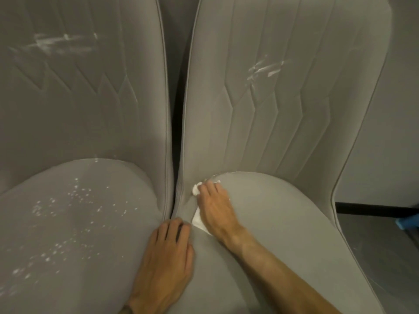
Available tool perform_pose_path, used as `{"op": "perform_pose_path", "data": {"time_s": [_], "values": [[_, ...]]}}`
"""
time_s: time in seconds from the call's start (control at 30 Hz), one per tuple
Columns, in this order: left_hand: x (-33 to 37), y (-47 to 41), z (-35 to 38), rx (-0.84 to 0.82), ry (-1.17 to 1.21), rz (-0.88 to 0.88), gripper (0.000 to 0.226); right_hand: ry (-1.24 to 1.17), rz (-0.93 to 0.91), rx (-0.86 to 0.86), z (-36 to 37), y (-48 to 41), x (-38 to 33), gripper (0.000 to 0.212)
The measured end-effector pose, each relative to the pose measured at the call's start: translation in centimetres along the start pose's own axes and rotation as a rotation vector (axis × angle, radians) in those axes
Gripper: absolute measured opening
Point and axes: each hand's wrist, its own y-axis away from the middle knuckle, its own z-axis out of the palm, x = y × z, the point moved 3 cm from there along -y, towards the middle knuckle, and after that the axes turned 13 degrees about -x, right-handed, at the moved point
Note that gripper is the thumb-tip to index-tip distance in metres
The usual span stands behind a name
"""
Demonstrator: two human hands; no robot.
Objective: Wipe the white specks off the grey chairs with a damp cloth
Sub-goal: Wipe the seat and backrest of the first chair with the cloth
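The left grey upholstered chair [79, 123] and the right grey upholstered chair [283, 223] stood side by side. Your left hand [167, 252] lay flat with straight fingers where the seats met. Your right hand [215, 207] pressed the crumpled white cloth [198, 219] with spread fingers into the right seat's rear corner. Rubbing there could push residue into the crease; a loaded cloth could smear the white specks [74, 200] on the left seat.

2 grey upholstered chairs: left chair [74, 123] & right chair [294, 223]. 1 crumpled white cloth [197, 219]. 2 bare hands: left hand [167, 252] & right hand [215, 207].
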Motion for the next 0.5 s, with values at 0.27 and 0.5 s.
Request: {"op": "perform_pose_path", "data": {"time_s": [0.27,0.5], "values": [[0.1,0.1,0.1,0.015,0.030,-0.007,0.027,-0.056,0.020,0.034,-0.9,0.6,-0.8,0.033],[0.0,0.2,0.0,0.005,0.032,0.009,0.022,-0.029,-0.112,0.002,-0.8,1.9,0.8,0.030]]}}
